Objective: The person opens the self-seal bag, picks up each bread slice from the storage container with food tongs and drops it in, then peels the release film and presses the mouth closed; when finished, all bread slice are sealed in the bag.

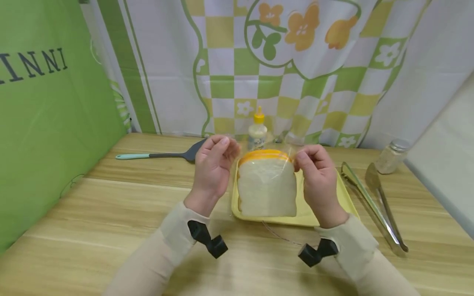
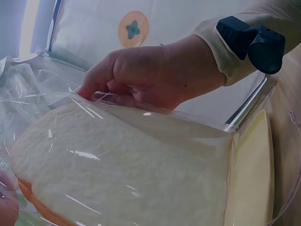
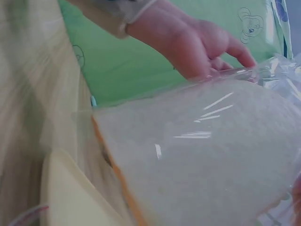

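Observation:
A clear plastic bag (image 2: 202,126) with white sliced bread (image 1: 267,187) inside is held up between both hands, the brown-orange crust showing along the bread's edge. My left hand (image 1: 214,168) pinches the bag's upper left edge between thumb and fingers. At the opposite upper corner, my right hand (image 1: 317,181) pinches the film the same way. Behind and below the bread lies a yellow tray (image 1: 346,201), partly hidden by it. Crumpled film spreads past the fingertips in both wrist views; whether the bag's mouth is open, I cannot tell.
Behind the bread stands a squeeze bottle (image 1: 257,133) with a yellow cap. A dark spatula (image 1: 166,156) with a mint handle lies to the left. On the right are metal tongs (image 1: 370,201) and a lidded glass jar (image 1: 392,158). A patterned curtain (image 1: 244,88) hangs behind the table.

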A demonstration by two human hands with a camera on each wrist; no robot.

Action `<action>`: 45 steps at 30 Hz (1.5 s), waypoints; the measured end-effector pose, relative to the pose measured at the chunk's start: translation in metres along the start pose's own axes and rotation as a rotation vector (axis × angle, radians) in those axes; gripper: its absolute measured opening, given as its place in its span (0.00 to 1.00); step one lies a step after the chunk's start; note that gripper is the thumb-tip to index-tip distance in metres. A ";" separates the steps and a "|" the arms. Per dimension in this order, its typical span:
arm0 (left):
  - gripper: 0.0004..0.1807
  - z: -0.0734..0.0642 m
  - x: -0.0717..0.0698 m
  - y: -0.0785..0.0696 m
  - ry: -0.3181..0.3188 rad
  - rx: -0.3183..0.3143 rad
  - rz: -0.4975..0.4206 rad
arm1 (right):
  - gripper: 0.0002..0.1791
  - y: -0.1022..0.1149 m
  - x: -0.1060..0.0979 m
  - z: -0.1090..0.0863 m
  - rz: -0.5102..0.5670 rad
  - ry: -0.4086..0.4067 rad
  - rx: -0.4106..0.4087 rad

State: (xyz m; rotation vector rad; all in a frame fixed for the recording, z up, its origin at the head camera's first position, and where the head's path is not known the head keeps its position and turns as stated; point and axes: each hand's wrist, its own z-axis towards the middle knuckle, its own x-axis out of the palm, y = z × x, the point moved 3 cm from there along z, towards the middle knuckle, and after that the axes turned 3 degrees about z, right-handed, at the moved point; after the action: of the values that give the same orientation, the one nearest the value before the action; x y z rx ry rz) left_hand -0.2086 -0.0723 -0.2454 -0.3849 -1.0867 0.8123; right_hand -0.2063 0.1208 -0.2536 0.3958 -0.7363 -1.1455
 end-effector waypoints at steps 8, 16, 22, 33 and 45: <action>0.17 0.000 -0.005 0.002 -0.106 -0.008 -0.072 | 0.11 0.009 -0.004 0.007 -0.068 0.080 0.007; 0.17 -0.003 -0.007 0.003 -0.177 0.003 -0.023 | 0.11 0.012 -0.010 0.013 -0.047 0.066 0.007; 0.15 -0.004 -0.014 -0.002 -0.106 0.030 0.172 | 0.12 0.013 -0.025 0.019 -0.034 -0.028 -0.001; 0.16 0.001 -0.029 -0.010 -0.028 0.096 0.376 | 0.12 0.008 -0.032 0.021 0.033 0.009 0.016; 0.17 0.002 -0.032 -0.018 0.025 0.099 0.427 | 0.12 0.010 -0.032 0.020 0.067 0.071 0.041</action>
State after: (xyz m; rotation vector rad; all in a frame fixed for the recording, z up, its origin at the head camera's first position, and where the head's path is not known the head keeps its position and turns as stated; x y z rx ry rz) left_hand -0.2105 -0.1082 -0.2532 -0.5523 -0.9481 1.2309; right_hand -0.2207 0.1553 -0.2438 0.4410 -0.7062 -1.0500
